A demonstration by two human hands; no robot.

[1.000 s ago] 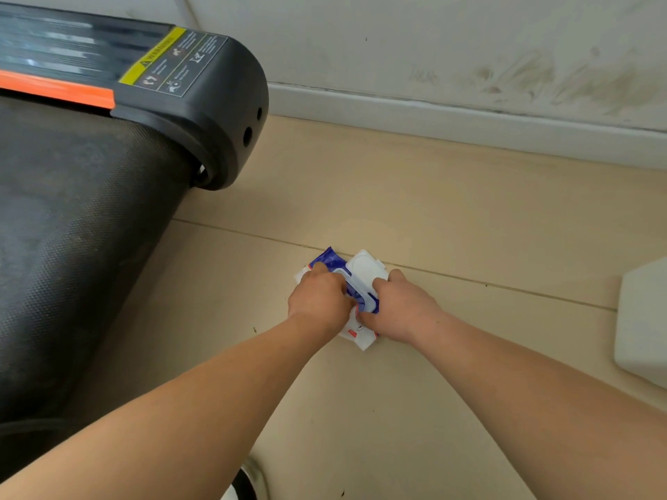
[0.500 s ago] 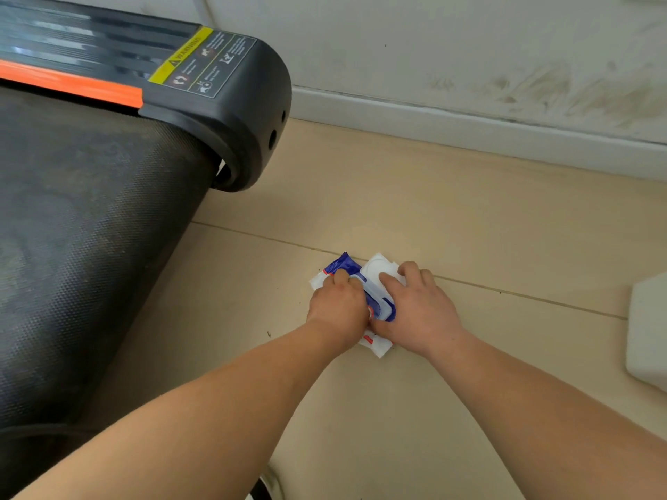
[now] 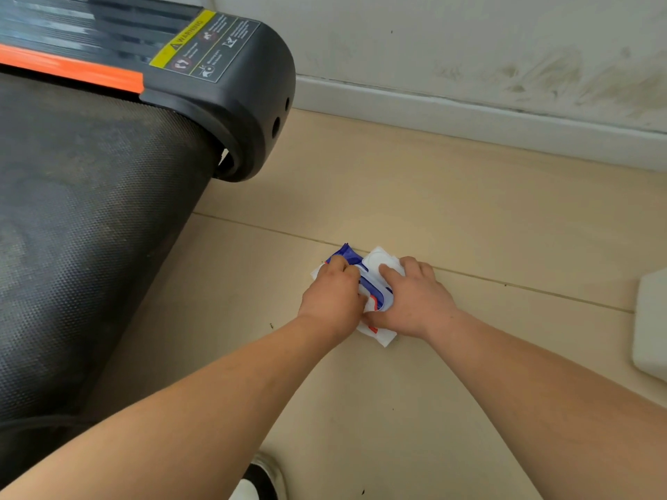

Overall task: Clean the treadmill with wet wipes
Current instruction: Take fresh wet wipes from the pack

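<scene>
A blue and white pack of wet wipes (image 3: pixel 373 283) lies on the beige floor, to the right of the treadmill. My left hand (image 3: pixel 334 297) grips the pack's left side with curled fingers. My right hand (image 3: pixel 411 299) lies flat over the pack's right side, its fingers pressing on the white plastic lid (image 3: pixel 379 259). Both hands hide most of the pack. The treadmill (image 3: pixel 202 92) fills the left of the view, with a black textured belt (image 3: pixel 83 218), an orange stripe and a yellow warning label on its dark end cap.
A white skirting board (image 3: pixel 469 120) and a scuffed wall run along the back. A white object (image 3: pixel 651 319) sits on the floor at the right edge. A black and white shoe (image 3: pixel 261 479) shows at the bottom.
My right hand has moved from gripping the pack's near edge to lying flat on the lid. The view has shifted left, so the treadmill sits further right in frame.
</scene>
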